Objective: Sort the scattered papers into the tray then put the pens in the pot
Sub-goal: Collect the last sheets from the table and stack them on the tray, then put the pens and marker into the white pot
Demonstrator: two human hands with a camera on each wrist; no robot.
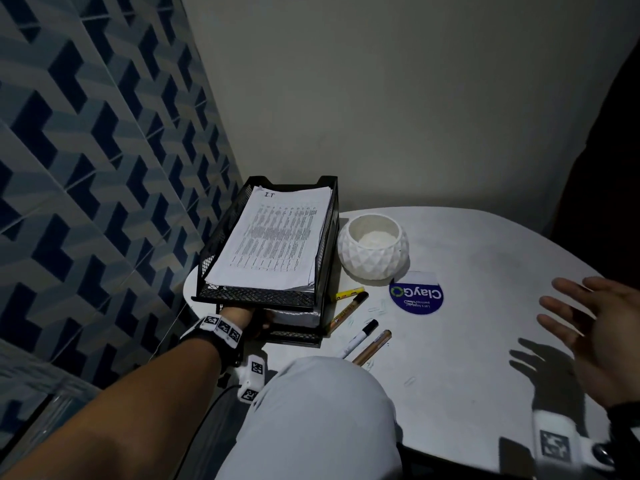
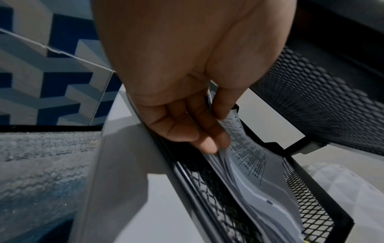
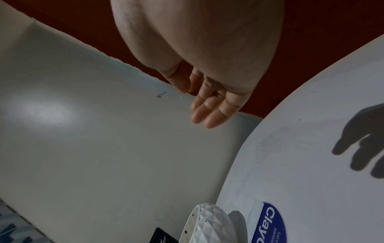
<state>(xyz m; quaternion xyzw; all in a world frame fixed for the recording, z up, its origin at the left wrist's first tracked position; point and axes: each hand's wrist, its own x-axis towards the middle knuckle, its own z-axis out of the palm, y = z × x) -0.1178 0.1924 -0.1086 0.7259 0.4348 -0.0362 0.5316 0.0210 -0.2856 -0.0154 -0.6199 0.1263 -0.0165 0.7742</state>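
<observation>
A black mesh two-tier tray (image 1: 256, 296) stands at the table's back left, with a stack of printed papers (image 1: 273, 237) on its top tier. My left hand (image 1: 242, 317) reaches into the lower tier. There its thumb and fingers (image 2: 199, 136) pinch the edge of another stack of papers (image 2: 249, 166) lying in the mesh (image 2: 207, 189). A white faceted pot (image 1: 373, 251) stands right of the tray. Several pens lie in front: a yellow marker (image 1: 349, 293), a brown marker (image 1: 348, 311), a white pen (image 1: 360, 337) and a gold pen (image 1: 372, 346). My right hand (image 1: 588, 327) hovers open over the table's right side.
A round blue sticker (image 1: 415, 296) sits on the white table (image 1: 485, 341) near the pot (image 3: 207, 225). Small paper clips (image 1: 377, 308) lie among the pens. My knee (image 1: 311, 417) in light trousers rises at the table's front edge. A patterned blue wall (image 1: 104, 168) stands close on the left.
</observation>
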